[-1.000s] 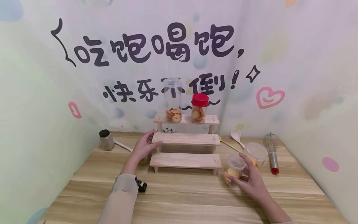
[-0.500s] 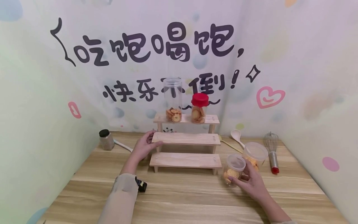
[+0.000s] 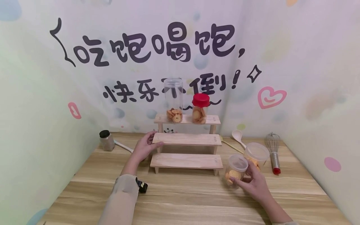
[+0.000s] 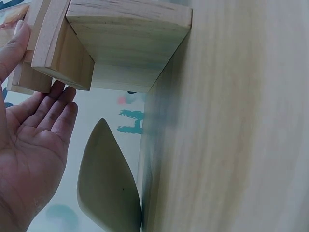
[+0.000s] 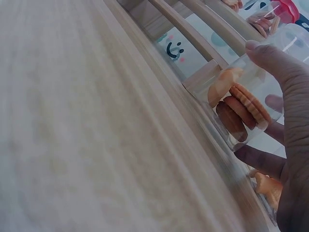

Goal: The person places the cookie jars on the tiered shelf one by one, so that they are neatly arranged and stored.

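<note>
My left hand (image 3: 144,145) holds the left end of the middle step of a three-tier wooden display stand (image 3: 187,139). In the left wrist view its thumb lies on one side of the wood and its fingertips touch the other. My right hand (image 3: 254,181) grips a small clear jar (image 3: 236,164) with a translucent lid and cookies (image 5: 241,104) inside, right of the stand. Its base is close to the tabletop. On the top step stand a tall clear jar (image 3: 174,97) and a red-lidded jar (image 3: 201,107), both with cookies.
A wider clear jar (image 3: 257,152) stands just behind the right hand. Further right lies a whisk (image 3: 274,150); a white spoon (image 3: 237,136) and a yellow-handled utensil (image 3: 232,146) lie behind. A black-lidded jar (image 3: 107,142) stands at the left, beside a white-handled utensil (image 3: 123,146).
The fingers of my right hand have shifted slightly down along the small jar, which stays in nearly the same place. My left hand and the stand have not moved.
</note>
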{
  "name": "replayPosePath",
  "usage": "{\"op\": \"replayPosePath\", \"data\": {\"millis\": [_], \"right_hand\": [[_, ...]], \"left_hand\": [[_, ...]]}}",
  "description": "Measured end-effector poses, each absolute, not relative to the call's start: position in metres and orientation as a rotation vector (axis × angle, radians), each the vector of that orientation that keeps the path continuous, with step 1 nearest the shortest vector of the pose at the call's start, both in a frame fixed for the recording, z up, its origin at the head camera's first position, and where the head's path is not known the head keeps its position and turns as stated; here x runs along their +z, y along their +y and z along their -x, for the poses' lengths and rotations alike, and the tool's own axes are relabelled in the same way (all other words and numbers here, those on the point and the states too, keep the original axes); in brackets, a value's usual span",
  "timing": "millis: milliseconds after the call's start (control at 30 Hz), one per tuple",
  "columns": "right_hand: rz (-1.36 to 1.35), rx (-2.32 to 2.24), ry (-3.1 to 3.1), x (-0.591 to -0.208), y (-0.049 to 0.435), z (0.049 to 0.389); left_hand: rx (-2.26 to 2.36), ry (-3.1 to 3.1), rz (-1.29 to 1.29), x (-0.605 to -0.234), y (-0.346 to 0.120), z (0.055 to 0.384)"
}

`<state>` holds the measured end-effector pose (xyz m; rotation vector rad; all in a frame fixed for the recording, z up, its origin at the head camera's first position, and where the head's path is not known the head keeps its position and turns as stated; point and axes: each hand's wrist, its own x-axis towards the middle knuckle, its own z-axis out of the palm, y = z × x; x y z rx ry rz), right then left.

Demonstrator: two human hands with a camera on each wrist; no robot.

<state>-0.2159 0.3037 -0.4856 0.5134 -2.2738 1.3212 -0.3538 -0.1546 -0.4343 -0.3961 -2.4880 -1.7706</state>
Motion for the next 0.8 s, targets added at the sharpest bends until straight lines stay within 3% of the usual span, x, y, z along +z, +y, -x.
{"op": "replayPosePath", "data": {"millis": [333, 800], "right_hand": [[-0.447, 1.362, -2.251, -0.481, 0.303, 0.214], [-0.538, 1.259, -2.150, -0.413, 0.280, 0.204]], "left_hand": [[-1.773, -2.482, 0.398, -0.435, -0.155, 0.354], [-1.767, -2.481, 0.399, -0.437, -0.155, 0.355]]}}
